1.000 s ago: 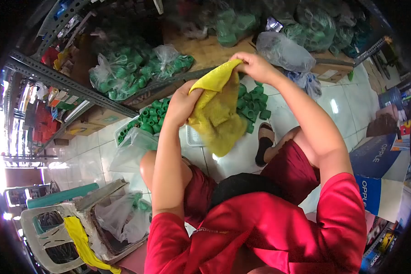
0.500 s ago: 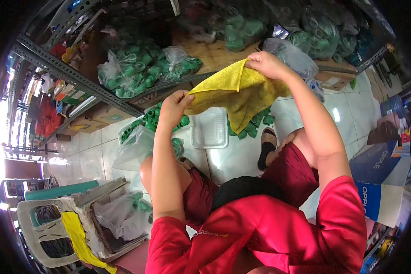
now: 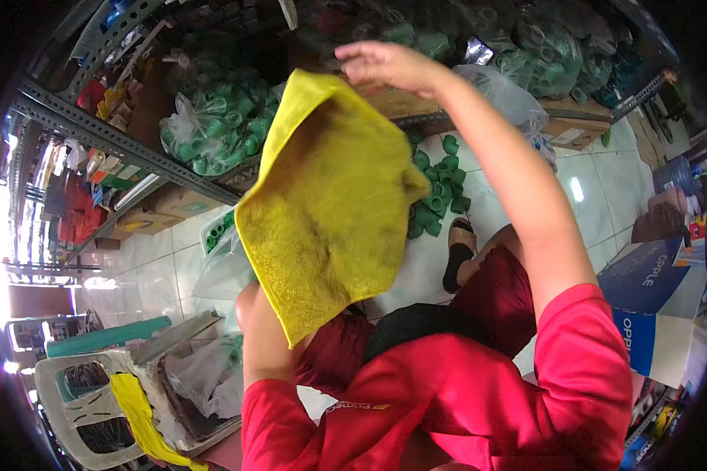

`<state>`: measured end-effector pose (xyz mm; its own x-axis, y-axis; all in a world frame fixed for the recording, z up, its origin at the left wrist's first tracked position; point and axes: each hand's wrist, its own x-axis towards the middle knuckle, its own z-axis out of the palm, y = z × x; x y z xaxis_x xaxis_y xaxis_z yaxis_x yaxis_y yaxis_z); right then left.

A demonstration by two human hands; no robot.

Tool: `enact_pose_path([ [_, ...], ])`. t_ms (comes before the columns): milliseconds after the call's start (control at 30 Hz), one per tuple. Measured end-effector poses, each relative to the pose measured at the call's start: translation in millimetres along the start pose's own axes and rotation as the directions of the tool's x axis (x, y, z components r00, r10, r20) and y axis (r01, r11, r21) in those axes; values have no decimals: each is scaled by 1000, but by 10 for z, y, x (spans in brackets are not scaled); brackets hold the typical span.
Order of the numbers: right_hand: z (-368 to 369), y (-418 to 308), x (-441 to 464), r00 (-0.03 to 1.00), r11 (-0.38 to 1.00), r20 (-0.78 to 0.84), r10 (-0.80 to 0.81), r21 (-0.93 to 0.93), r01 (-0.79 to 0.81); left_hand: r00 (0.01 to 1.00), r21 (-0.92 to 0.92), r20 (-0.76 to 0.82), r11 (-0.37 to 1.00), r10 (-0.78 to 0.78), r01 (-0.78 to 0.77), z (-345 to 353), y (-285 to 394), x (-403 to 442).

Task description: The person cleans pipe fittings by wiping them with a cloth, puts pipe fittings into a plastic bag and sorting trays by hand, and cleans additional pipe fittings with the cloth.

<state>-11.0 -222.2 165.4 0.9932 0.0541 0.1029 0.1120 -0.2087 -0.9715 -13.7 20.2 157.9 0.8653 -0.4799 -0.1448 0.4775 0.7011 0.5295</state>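
Far left, here's a pale plastic chair (image 3: 51,385) with a bright yellow strip (image 3: 137,408) draped over it, and a clear plastic bag (image 3: 200,381) tucked in just beside. Above that runs the slotted metal shelf frame (image 3: 126,135), and on the shelf sits a bulging bag of green pipe fittings (image 3: 220,137).

Now the left forearm (image 3: 269,357) comes up from its red sleeve and vanishes! The left hand is hidden behind the cloth, so whether it's gripping or loose, I cannot tell.

And centre stage, the yellow towelling cloth (image 3: 330,204), spread in mid-air in front of the person, one corner pointing down over that forearm, the top edge folded over. It looks light, limp and soft: nothing to break, and the fuzzy pile should give fingers plenty of bite rather than slip. It'll sag wherever it isn't held, so the hemmed edge or two neighbouring corners look the best places to pinch.

Just beyond its top edge, the right hand (image 3: 385,67): fingers stretched out, nothing pinched between them, very near the cloth, though whether a fingertip brushes it is too close to call.

Below and right, loose green fittings (image 3: 438,192) lie heaped on the tiles, next to a sandalled foot (image 3: 459,247). Far right, a blue-and-white OPPLE carton (image 3: 635,334) closes the line-up.
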Motion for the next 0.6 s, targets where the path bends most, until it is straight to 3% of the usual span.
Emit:
enact_pose_path([
  [67,60,538,78,984,967,71,161,-209,-143,1000,5,-13,1000,-10,10,-15,9,15],
  [133,153,1271,-2,888,863,186,420,-385,-327,1000,19,-25,1000,-18,19,-38,34,42],
  [167,223,1737,-74,900,718,293,321,-695,-30,999,23,-31,999,-22,23,-54,42,60],
  [200,373,2330,-169,832,460,242,498,-888,-17,999,24,-42,999,-28,29,-117,141,29],
  [300,710,2552,-785,718,252,9,696,-940,-232,998,43,-58,999,-29,32,-164,176,-74],
  [333,798,2657,-972,748,287,-70,660,-897,-337,998,52,-59,998,-28,32,-38,50,198],
  [367,910,2699,-1114,806,267,-128,577,-903,-335,998,58,-62,998,-27,31,-183,201,-100],
  [400,1010,2724,-1225,854,248,-180,489,-910,-334,997,62,-69,998,-26,30,-105,161,158],
  [600,1311,3047,-1389,944,144,-144,297,-970,-194,997,86,-77,996,-9,15,-157,206,87],
])
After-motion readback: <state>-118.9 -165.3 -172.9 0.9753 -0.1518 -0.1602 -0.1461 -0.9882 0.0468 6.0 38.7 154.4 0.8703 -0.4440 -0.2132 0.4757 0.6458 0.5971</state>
